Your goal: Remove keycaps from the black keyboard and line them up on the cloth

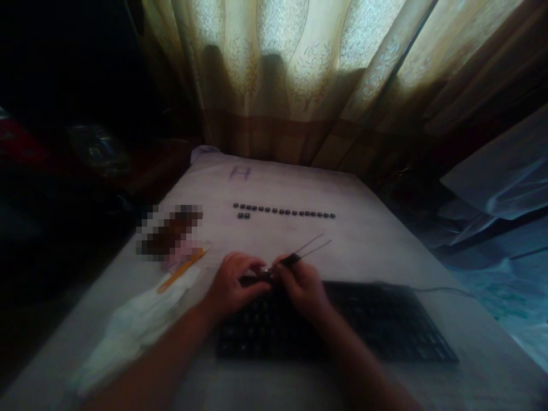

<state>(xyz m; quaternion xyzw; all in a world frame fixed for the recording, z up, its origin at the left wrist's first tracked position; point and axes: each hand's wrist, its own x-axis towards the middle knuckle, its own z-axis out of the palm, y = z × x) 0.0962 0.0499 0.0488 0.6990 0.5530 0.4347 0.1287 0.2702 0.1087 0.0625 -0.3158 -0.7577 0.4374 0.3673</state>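
A black keyboard lies on the pale cloth-covered table, below both hands. My left hand is closed at its upper left edge, thumb and fingers curled toward each other; what they pinch is too small and dark to name. Against it, my right hand grips a thin two-pronged wire tool by its dark handle, the prongs pointing up and right. The fingertips of both hands nearly meet over the keyboard's top edge. Farther back, several small black keycaps form a long row, with two more keycaps below its left end.
An orange cutter-like tool lies left of my hands, beside a blurred-out item and a crumpled white cloth. The keyboard's cable runs to the right. A patterned curtain hangs behind the table.
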